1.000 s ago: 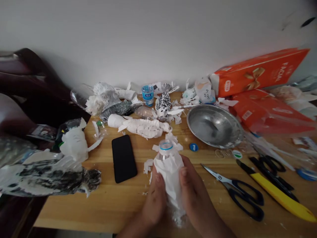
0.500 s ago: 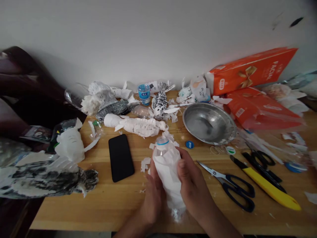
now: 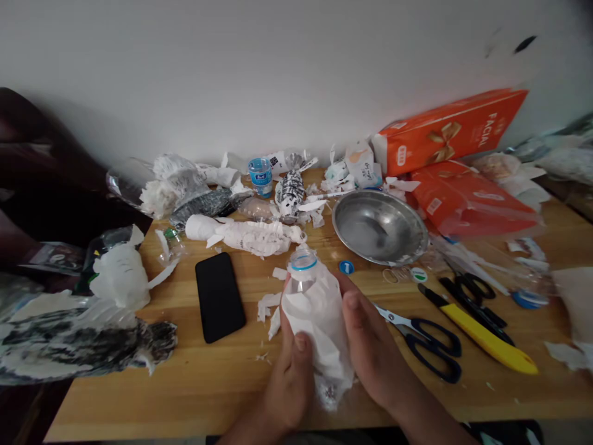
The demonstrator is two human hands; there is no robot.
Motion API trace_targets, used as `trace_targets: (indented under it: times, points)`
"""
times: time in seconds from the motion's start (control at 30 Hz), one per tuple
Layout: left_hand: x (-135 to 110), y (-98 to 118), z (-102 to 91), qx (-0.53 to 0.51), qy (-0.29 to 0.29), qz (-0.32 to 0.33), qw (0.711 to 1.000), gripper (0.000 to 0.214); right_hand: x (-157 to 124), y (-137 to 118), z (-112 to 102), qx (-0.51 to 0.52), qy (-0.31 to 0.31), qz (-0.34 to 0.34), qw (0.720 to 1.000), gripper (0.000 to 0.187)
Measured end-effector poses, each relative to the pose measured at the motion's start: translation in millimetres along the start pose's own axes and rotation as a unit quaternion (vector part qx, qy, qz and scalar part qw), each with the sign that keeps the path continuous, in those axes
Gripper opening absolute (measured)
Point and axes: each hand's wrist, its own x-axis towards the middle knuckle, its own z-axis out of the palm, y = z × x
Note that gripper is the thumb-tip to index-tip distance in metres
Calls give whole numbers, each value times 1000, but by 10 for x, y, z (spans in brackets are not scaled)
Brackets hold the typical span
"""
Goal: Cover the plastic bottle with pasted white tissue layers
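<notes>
Between my two hands is a clear plastic bottle (image 3: 319,315) wrapped in white paper. Its uncapped neck with a blue ring points away from me, and the bare clear base shows at the near end. My left hand (image 3: 293,371) is closed along the bottle's left side, thumb on the paper. Along the right side my right hand (image 3: 370,340) presses, its thumb up and its fingers partly hidden behind the bottle. Torn paper bits (image 3: 269,306) lie just left of the bottle, and a blue cap (image 3: 346,267) lies beyond my right hand.
A black phone (image 3: 220,298) lies to the left. On the right are scissors (image 3: 428,343), a yellow-handled knife (image 3: 491,337) and a metal bowl (image 3: 380,225). Paper-covered bottle figures (image 3: 250,235) and orange tissue packs (image 3: 456,133) stand along the wall.
My left thumb has come up onto the paper, and my right hand has shifted slightly on its side. The view has swung a little to the right. The bottle stays between both hands.
</notes>
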Motion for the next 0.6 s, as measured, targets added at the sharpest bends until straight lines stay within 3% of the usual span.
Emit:
trace_targets:
  times: [0.13, 0.2, 0.33, 0.6]
  points:
    - [11, 52, 38, 79, -71, 52, 993, 84, 3, 18, 35, 31, 21, -22, 999, 47]
    - [-7, 64, 46, 87, -79, 48, 992, 82, -1, 55, 54, 25, 18, -33, 999, 45]
    - [-35, 83, 64, 58, -69, 42, 995, 80, -27, 83, 74, 21, -2, -24, 999, 47]
    - [61, 164, 121, -14, 15, 55, 998, 83, -28, 74, 128, 74, 7, 4, 997, 51]
